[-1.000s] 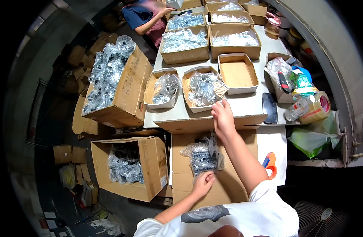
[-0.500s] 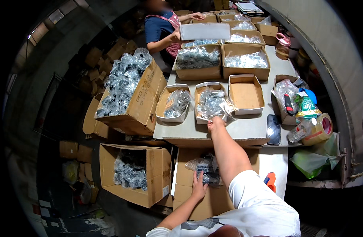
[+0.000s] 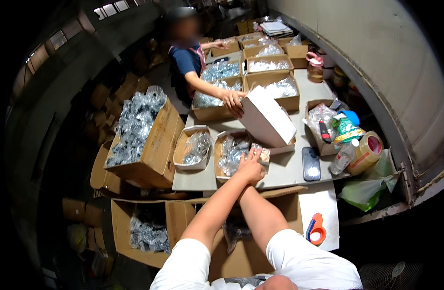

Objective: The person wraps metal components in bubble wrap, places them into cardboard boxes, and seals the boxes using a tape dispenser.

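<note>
My left hand [image 3: 251,166] reaches over the small white-edged box [image 3: 222,180] in the middle. Its fingers are spread on clear bags of small parts [image 3: 233,152], at the side where a pale tan bundle [image 3: 263,154] shows. Beneath my left forearm crosses my right forearm [image 3: 263,212]; the right hand is hidden there, so its fingers do not show. In front of me stands an open carton [image 3: 292,208], with a dark bagged item [image 3: 235,234] partly visible behind my arms. A co-worker's hand [image 3: 233,102] grips a tilted white box [image 3: 268,118] just right of my left hand.
Left of the middle box is another small box [image 3: 193,166] with a bag. Large cartons of wrapped parts [image 3: 157,150] stand further left. To the right are a phone [image 3: 311,163], a bottle [image 3: 344,157], a tape roll [image 3: 367,152] and an orange-blue tape dispenser [image 3: 317,229].
My left hand has risen from the bagged item in the carton to the middle box, crossing over my right arm. The co-worker's white box has come down toward me. The view has shifted.
</note>
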